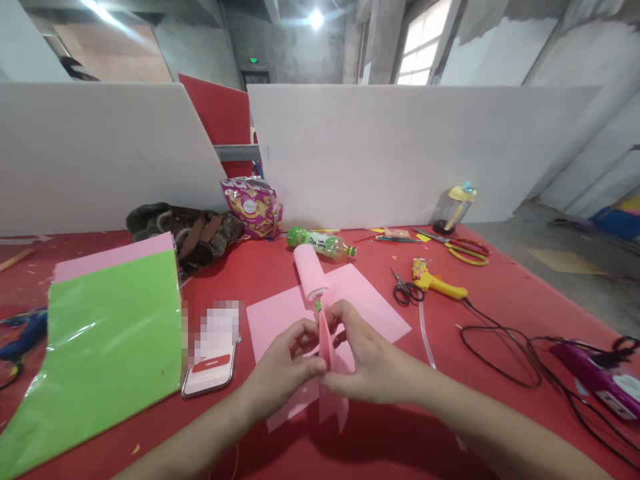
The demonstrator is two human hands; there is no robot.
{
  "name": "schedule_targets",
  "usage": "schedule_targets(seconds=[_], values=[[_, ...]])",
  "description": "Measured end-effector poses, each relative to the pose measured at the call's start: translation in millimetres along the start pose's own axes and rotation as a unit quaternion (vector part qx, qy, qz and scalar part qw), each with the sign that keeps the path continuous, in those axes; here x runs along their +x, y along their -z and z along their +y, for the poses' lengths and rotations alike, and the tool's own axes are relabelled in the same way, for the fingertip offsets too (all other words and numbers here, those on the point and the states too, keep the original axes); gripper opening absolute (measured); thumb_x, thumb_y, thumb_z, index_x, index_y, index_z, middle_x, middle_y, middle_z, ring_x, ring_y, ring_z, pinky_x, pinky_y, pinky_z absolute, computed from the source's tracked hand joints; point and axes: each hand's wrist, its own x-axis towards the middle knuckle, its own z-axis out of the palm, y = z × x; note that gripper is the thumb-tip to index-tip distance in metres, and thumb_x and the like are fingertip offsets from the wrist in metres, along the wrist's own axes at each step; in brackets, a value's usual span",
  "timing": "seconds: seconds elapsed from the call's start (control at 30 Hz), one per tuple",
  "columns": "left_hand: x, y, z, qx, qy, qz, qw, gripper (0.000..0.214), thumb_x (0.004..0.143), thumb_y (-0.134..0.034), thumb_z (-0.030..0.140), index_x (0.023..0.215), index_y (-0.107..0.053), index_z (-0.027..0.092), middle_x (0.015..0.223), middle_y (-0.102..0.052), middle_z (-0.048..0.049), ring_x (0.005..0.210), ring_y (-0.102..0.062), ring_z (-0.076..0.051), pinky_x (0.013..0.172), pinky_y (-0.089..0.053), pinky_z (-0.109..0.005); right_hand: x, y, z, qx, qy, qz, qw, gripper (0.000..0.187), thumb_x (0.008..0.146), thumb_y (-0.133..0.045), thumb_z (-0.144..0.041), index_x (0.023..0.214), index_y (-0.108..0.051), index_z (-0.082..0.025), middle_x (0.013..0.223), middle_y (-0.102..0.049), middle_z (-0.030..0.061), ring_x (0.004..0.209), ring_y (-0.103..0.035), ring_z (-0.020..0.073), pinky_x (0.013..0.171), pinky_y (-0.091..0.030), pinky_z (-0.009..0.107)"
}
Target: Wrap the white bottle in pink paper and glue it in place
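Between my two hands is a piece of pink paper [326, 340], folded and seen nearly edge-on. My left hand [286, 360] pinches it from the left, thumb near its lower part. From the right, my right hand [361, 353] grips the same paper with fingers curled at its top and thumb below. Just beyond stands a rolled pink paper tube [310, 272], with a small green bit under its near end. Flat pink sheets [377, 303] lie on the red table beneath. Some fingertips are hidden behind the folded paper.
Left are a phone [213, 373] and a green paper pack [115, 333]. A drink bottle [323, 245] lies behind the tube. On the right are black scissors [407, 293], a yellow glue gun [440, 285] with a looping cord, and a purple power strip [595, 380]. White boards [400, 153] stand behind.
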Motion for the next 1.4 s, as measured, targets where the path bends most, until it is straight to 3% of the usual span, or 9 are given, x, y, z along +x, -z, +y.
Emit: schedule_targets(seconds=[0.2,0.3,0.43,0.57,0.7,0.83,1.0,1.17,1.4], values=[[-2,1.5,1,0.05,0.036,0.049,0.997,0.042,0.076,-0.051,0.039,0.112,-0.048,0.017,0.101,-0.06,-0.0079,0.086,-0.057,-0.021,0.076,-0.046,-0.035,4,6,7,-0.083,-0.073,0.037,0.993,0.029,0.065,-0.043,-0.007,0.092,-0.042,-0.018,0.088,-0.051,0.0033,0.077,-0.05,0.0142,0.069,-0.043,0.03],[0,9.5,5,0.093,0.026,0.098,0.991,0.037,0.078,-0.047,0.04,0.103,-0.052,0.014,0.089,-0.062,-0.0065,0.08,-0.057,-0.02,0.071,-0.047,-0.032,9,15,12,-0.139,-0.093,0.082,0.982,0.012,0.073,-0.044,-0.018,0.085,-0.048,-0.018,0.081,-0.057,0.0039,0.075,-0.052,0.0168,0.068,-0.042,0.031],[2,31.2,17,0.151,0.013,0.189,0.97,0.035,0.077,-0.045,0.044,0.091,-0.055,0.013,0.076,-0.062,-0.0044,0.069,-0.058,-0.019,0.06,-0.046,-0.028,14,41,15,-0.202,-0.125,0.141,0.961,0.012,0.074,-0.046,-0.024,0.081,-0.053,-0.018,0.076,-0.062,0.003,0.068,-0.056,0.0169,0.061,-0.04,0.028],[4,48.1,23,0.317,-0.021,0.293,0.902,0.027,0.075,-0.046,0.042,0.071,-0.051,0.016,0.063,-0.057,0.0005,0.059,-0.054,-0.015,0.056,-0.043,-0.025,17,66,17,-0.282,-0.155,0.182,0.929,0.01,0.072,-0.046,-0.022,0.076,-0.055,-0.019,0.074,-0.062,0.0028,0.07,-0.056,0.0182,0.063,-0.039,0.028],[11,49.3,13,0.449,-0.044,0.299,0.841,0.016,0.072,-0.047,0.032,0.077,-0.047,0.017,0.086,-0.06,-0.0057,0.075,-0.058,-0.019,0.067,-0.047,-0.031,17,68,23,-0.342,-0.195,0.079,0.916,0.01,0.072,-0.047,-0.026,0.071,-0.054,-0.019,0.073,-0.06,0.0046,0.075,-0.055,0.0209,0.062,-0.038,0.028],[15,39.9,-8,0.562,-0.122,0.228,0.786,0.035,0.072,-0.045,0.025,0.104,-0.043,0.013,0.127,-0.038,-0.0186,0.119,-0.033,-0.031,0.095,-0.03,-0.049,15,55,30,-0.331,-0.21,-0.009,0.92,0.014,0.075,-0.044,-0.028,0.075,-0.054,-0.018,0.083,-0.059,0.008,0.089,-0.052,0.0231,0.064,-0.039,0.028],[4,13.0,-34,0.587,-0.064,-0.001,0.807,0.044,0.075,-0.044,0.022,0.117,-0.04,0.007,0.14,-0.013,-0.0231,0.128,-0.014,-0.034,0.098,-0.027,-0.05,14,38,34,-0.301,-0.217,-0.048,0.927,0.018,0.079,-0.035,-0.024,0.087,-0.051,-0.02,0.083,-0.056,0.007,0.076,-0.055,0.0187,0.059,-0.039,0.027],[-5,-7.8,-53,0.588,0.004,-0.125,0.799,0.063,0.082,-0.038,0.031,0.133,-0.016,0.004,0.14,0.003,-0.0216,0.126,0.007,-0.035,0.1,-0.018,-0.054,12,29,42,-0.357,-0.176,-0.167,0.902,0.021,0.08,-0.038,-0.032,0.083,-0.054,-0.019,0.077,-0.057,0.007,0.065,-0.055,0.0188,0.054,-0.038,0.028],[-1,-11.0,-46,0.61,0.013,-0.189,0.77,0.063,0.084,-0.033,0.041,0.135,-0.015,0.008,0.141,-0.007,-0.0158,0.126,0.008,-0.035,0.101,-0.009,-0.056,19,21,54,-0.441,0.001,-0.029,0.897,0.03,0.081,-0.043,-0.028,0.109,-0.05,-0.018,0.12,-0.045,0.0126,0.104,-0.043,0.0254,0.082,-0.038,0.04]])
